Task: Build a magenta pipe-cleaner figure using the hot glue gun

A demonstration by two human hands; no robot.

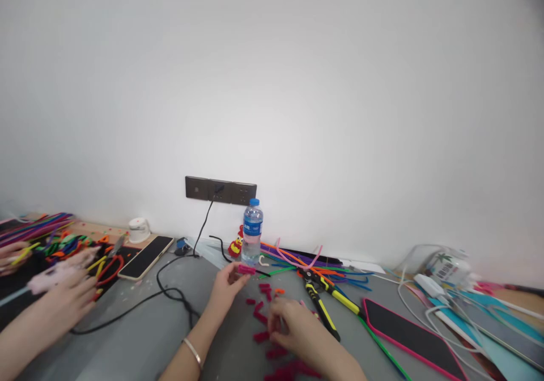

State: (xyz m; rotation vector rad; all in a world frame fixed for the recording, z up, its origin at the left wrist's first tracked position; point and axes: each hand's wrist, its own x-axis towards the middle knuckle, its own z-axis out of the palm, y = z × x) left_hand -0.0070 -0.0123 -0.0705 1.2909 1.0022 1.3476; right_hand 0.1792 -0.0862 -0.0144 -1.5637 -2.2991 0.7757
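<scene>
At least one magenta piece (246, 269) was pinched in the left hand (227, 286), long axis sideways, while the right hand (294, 327), whose grip could not be told, was nearer the scattered magenta pieces (261, 337) just left of its curled fingers.

Take the water bottle (252, 242) as our marker: its label's small print, unreadable! Just below it, the left hand (228, 284) covers one end of a magenta piece (246, 269), and that forearm runs out through the bottom edge. Below and right of the bottle, the right hand (293, 321) hides its own fingertips; anything in them? Can't tell! The lowest loose pieces (283, 372) blur into the bottom edge. Far left of the bottle, a co-worker's hand (12, 256) is cropped by the left edge. Far right of it, the pink-edged phone (416, 338) loses its near corner, and the package's barcode (445, 270) is too small to read.
</scene>
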